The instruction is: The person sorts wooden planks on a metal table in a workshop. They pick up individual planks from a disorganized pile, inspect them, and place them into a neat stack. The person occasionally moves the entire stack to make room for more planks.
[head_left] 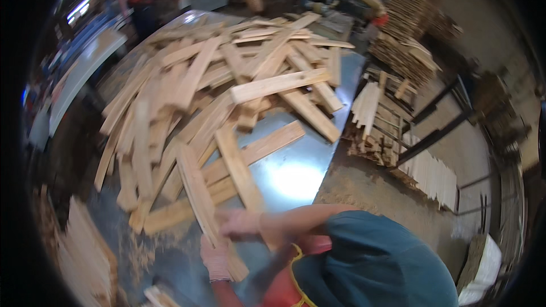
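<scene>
I see my left hand [216, 258] and right hand [242, 223] gripping 2 long wooden slats [196, 190] from the pile [227, 85] on the metal table [296, 179]; exact finger closure blurs.

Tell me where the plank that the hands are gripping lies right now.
In the head view the gripped plank runs diagonally at lower centre on the metal table, at the near edge of the plank pile, with the left hand and right hand on its near end.

Pale tan wooden slats [227, 96], grain streaked light brown. Grey-blue metal counter [296, 176] with a white glare patch. Pinkish gloves on left hand [216, 258] and right hand [242, 223]. Teal sleeve [375, 256]; red apron [284, 290], yellow-edged. Tan sawdust [352, 185].
</scene>
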Demonstrator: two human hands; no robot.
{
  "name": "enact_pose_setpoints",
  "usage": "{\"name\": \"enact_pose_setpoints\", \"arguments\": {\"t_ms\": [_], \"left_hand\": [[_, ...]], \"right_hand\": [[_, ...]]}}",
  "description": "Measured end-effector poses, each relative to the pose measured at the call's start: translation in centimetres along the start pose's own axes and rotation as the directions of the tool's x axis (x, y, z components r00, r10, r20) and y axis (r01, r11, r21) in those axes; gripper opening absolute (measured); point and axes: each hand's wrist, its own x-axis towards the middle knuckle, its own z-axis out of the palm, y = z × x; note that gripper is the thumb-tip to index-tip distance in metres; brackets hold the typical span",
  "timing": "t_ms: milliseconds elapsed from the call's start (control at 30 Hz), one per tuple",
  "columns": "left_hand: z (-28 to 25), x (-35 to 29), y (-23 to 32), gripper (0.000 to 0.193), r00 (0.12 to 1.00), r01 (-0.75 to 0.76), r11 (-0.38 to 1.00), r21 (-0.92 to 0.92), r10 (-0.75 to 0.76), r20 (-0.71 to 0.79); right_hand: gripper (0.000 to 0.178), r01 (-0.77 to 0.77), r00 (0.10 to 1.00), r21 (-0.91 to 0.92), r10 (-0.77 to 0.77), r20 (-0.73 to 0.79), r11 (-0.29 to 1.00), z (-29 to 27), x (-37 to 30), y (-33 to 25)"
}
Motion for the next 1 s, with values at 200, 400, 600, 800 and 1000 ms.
{"name": "enact_pose_setpoints", "arguments": {"t_ms": [200,400,600,800,1000], "left_hand": [[-6.6,-18.7,-4.2,0.060,0.927,0.103,0.900,0.424,0.068,-0.369],[-11.4,-35.6,-22.6,0.077,0.863,0.429,-0.030,0.903,0.307,-0.400],[-11.0,-36.7,-17.2,0.080,0.738,0.629,0.334,0.702,0.029,-0.674],[-9.1,-25.2,-8.9,0.065,0.890,0.385,0.860,0.335,-0.250,-0.380],[-10.3,-21.3,-7.6,0.069,0.741,0.671,0.433,0.601,-0.392,-0.545]], "right_hand": [[0.082,-0.142,0.373,-0.495,-0.417,-0.829,0.857,-7.2,1.6,13.3],[0.067,-0.089,0.632,-0.021,0.040,-0.774,0.996,-3.8,3.4,11.5],[0.041,0.270,0.872,0.335,-0.082,-0.482,0.903,5.9,4.3,13.3],[0.051,0.026,0.999,-0.455,-0.007,0.043,0.890,24.9,-2.0,11.7],[0.047,0.478,0.785,-0.456,-0.131,0.606,0.751,20.9,0.7,6.7]]}}
